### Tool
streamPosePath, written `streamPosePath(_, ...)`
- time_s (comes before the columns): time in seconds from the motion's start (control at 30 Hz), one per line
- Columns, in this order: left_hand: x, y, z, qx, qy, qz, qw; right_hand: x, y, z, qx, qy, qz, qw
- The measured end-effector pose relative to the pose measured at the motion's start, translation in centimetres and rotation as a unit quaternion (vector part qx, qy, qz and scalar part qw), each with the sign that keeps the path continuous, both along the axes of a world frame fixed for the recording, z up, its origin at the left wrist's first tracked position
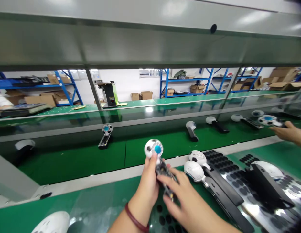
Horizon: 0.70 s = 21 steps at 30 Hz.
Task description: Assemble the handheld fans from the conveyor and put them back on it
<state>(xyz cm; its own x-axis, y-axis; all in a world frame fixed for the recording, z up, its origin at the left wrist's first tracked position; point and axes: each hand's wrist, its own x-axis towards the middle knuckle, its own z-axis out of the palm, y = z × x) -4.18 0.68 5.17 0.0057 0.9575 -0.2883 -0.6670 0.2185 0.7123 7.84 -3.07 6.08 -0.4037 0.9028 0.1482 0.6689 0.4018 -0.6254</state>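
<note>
A device with a round white-and-black football-patterned head (pixel 153 149) and a dark handle with exposed inner parts is held up in front of me. A blue disc sits in the middle of its head. My left hand (pixel 150 176) is wrapped round the neck of the device, its thumb just below the blue disc. My right hand (pixel 180 194) is on the dark handle, fingers bent over its lower part. Just right of my hands, two similar devices (pixel 195 171) with white heads and dark handles lie side by side on the green bench (pixel 102 200).
Beyond the bench edge a green conveyor (pixel 145 132) carries several similar devices. Sheets of black round stickers (pixel 220 163) and another device lie at the right. Another person's hand (pixel 289 132) holds a device at the far right. A metal shelf (pixel 140 48) hangs overhead.
</note>
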Motion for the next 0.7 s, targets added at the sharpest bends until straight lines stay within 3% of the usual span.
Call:
streamPosePath(0.07, -0.2, 0.2, -0.1, -0.031, -0.033, -0.006, 0.999, 0.6, -1.9, -1.4, -0.009, 0.05, 0.026, 0.998)
streamPosePath(0.13, -1.2, 0.0, -0.3, -0.037, -0.038, -0.006, 0.999, 0.8, -2.3, -2.6, -0.039, 0.075, -0.009, 0.996)
streamPosePath(0.2, -2.8, -0.5, -0.4, -0.021, -0.057, 0.002, 0.998, 0.5, -1.9, -3.3, -0.063, 0.051, -0.028, 0.996)
streamPosePath(0.33, -5.0, -2.1, -0.3, 0.015, -0.095, -0.011, 0.995, -1.3, -1.1, -3.9, -0.072, -0.042, 0.011, 0.996)
streamPosePath(0.53, -4.3, -2.9, -1.3, -0.096, -0.052, -0.006, 0.994, -2.7, -1.0, -4.2, -0.121, -0.065, -0.039, 0.99)
streamPosePath(0.7, -3.8, -2.3, -2.0, -0.11, -0.037, 0.007, 0.993, -2.4, -0.7, -5.0, -0.148, -0.024, -0.045, 0.988)
